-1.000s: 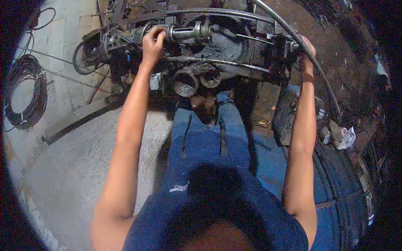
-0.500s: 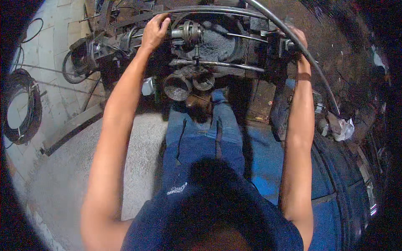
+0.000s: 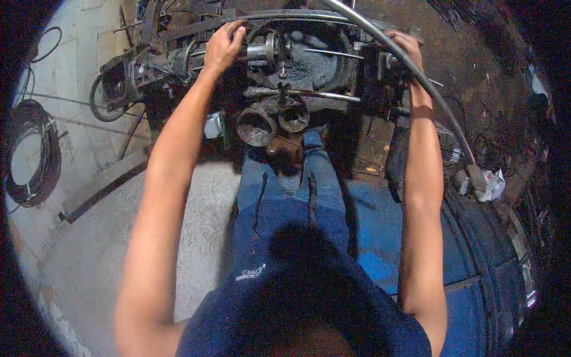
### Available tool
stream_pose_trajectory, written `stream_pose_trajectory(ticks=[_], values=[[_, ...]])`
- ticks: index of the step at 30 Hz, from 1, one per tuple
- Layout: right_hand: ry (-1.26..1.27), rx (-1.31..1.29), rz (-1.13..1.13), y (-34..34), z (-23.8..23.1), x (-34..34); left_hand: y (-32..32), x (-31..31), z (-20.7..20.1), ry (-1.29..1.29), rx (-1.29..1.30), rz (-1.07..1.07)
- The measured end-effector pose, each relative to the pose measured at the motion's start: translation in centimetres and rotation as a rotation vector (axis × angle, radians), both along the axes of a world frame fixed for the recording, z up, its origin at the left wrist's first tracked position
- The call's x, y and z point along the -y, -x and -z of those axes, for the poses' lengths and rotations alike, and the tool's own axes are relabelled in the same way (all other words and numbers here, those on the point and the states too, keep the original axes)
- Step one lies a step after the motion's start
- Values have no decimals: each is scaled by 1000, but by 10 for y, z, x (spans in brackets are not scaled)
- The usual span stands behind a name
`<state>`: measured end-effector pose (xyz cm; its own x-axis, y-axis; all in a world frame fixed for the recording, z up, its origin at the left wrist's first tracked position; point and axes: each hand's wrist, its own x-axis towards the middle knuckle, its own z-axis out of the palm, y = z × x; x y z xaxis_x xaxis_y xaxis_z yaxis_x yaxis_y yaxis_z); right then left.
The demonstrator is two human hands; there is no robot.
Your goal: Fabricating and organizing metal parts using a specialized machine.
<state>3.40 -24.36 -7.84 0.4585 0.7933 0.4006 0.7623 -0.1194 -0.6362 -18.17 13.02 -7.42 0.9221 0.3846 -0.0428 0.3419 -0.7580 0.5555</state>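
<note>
A greasy lathe-like machine spans the far side, with a round metal chuck [image 3: 273, 49] on a shaft. My left hand [image 3: 221, 50] reaches over the shaft, its fingers bent over the dark back bar [image 3: 190, 31] and its thumb apart. At the right, my right hand [image 3: 407, 49] is closed round the top of a dark sliding block [image 3: 373, 65], its fingertips partly hidden. From that block a thin rod [image 3: 333, 53] points left toward the chuck, ending short of it. A long curved metal rod [image 3: 425, 80] passes in front of my right hand.
Below the chuck sit two grimy cups [image 3: 256, 126] holding grey material, near my knees. A polished guide rod [image 3: 333, 95] runs across the machine's front. Coiled black hose [image 3: 33, 154] lies at the far left; crumpled white wrapping [image 3: 492, 185] lies at right.
My right hand and the block have slid left, bringing the thin rod's tip closer to the chuck. The curved rod has shifted left too. My left hand has barely moved.
</note>
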Motion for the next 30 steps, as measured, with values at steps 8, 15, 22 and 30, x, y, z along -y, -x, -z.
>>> stream_pose_trajectory(ticks=[8, 15, 22, 30], values=[[62, -727, 36, -1, 13, -26, 1, -7, 7, -57, 34, 2], [54, -748, -8, -1, 11, -28, 0, 0, 1, -9, 61, 1], [18, -773, -16, 2, 0, -20, -6, 7, -2, 14, 79, 14], [17, -834, -25, 5, 0, -33, -5, 4, -3, 49, 135, 63]])
